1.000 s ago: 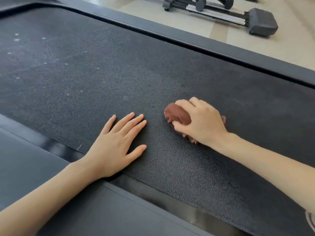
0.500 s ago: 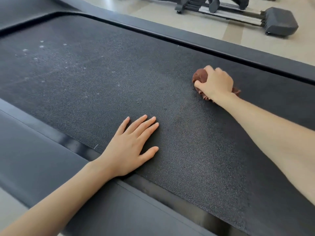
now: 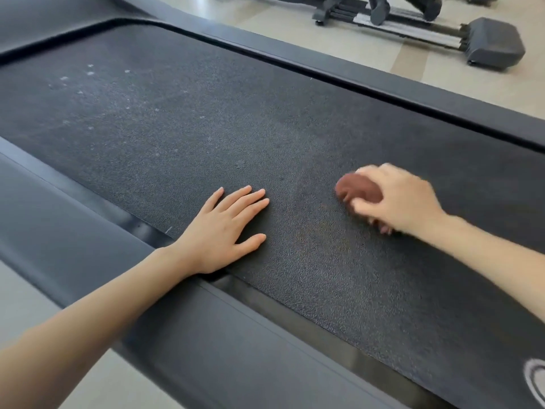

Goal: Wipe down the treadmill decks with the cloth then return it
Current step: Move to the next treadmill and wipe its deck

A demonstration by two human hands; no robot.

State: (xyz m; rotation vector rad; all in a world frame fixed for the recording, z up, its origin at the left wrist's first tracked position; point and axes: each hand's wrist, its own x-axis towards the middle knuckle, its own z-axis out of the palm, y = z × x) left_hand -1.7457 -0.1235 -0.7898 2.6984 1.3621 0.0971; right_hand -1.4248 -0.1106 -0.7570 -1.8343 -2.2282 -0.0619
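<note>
The black textured treadmill deck fills most of the view, with pale dust specks toward its far left. My right hand grips a bunched brown cloth and presses it on the belt at centre right; the hand is blurred by motion. My left hand lies flat on the belt near its front edge, fingers straight and spread, to the left of the cloth and apart from it.
Dark side rails run along the belt, a near rail in front and a far rail behind. Beyond the far rail lies pale floor with another exercise machine's base at the top right.
My right hand has dragged the cloth back toward me from near the far rail to the middle of the belt. My left hand stays planted in the same spot.
</note>
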